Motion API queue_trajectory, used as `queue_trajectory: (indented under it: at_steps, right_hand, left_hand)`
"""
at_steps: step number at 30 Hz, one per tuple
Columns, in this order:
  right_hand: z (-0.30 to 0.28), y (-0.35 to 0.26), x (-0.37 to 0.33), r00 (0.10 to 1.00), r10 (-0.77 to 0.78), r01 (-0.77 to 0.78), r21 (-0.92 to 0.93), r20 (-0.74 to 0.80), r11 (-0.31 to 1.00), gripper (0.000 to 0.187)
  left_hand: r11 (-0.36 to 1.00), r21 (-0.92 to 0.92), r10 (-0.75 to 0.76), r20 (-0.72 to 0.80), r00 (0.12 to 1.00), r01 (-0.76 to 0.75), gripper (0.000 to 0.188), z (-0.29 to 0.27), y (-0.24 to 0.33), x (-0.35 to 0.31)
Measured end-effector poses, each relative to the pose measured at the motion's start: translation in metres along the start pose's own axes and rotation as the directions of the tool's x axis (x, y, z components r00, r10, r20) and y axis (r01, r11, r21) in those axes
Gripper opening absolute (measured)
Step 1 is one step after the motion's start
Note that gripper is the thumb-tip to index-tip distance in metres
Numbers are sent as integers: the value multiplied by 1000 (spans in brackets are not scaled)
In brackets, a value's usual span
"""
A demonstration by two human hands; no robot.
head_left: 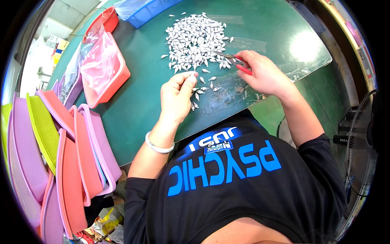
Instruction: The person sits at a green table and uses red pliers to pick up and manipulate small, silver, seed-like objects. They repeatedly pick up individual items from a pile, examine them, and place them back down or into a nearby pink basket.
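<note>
A heap of small silver, teardrop-shaped metal pieces (195, 38), resembling fishing sinkers, lies on the green tabletop (146, 61). At the heap's near edge, my left hand (177, 91) is closed in a pinch between thumb and forefinger. A small silver piece seems to be at its fingertips, mostly hidden by them. My right hand (264, 75) grips red-handled long-nose pliers (244, 70). Their slim jaws point left over the heap's right near side, and whether they touch a piece cannot be made out. Several loose pieces (213, 78) are scattered between my hands and the table's near edge.
A pink tray (107, 95) with clear plastic in it, a red basket (107, 20) and a blue crate (148, 12) stand at the left and back. Many stacked colored baskets (73, 179) crowd the lower left. A black fan (359, 142) is at the right.
</note>
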State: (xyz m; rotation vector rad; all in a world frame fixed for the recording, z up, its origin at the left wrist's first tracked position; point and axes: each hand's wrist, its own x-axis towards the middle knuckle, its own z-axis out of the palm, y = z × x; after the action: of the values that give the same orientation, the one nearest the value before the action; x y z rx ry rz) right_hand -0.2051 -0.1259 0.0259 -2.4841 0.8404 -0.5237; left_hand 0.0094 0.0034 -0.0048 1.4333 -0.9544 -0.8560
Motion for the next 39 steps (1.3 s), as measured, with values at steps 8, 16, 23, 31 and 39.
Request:
queue_trajectory:
  at_steps: [8,16,23,31,39]
  right_hand:
    - [-12,22,-15,998,61,-62,-374,-16,925,46]
    - [-2,15,-18,1000,-23,25,-533,10,846,45]
    - [-8,16,-19,1000,-4,-6,-500,-18,866,44]
    - [-12,22,-24,1000,10,-18,-363,-23,932,44]
    - [-10,9,-21,998,54,-57,123,27,991,37]
  left_hand:
    - [622,672,249,317,915,-402,16,-22,0,13]
    - [551,646,305,434,848,-529,20,-6,11,33]
    - [397,525,360,666,654,-753,25,31,9,77]
    - [339,461,342,752,564,-820,13,29,12,92]
    - [997,2,71,456,887,-81,8,26,11,66]
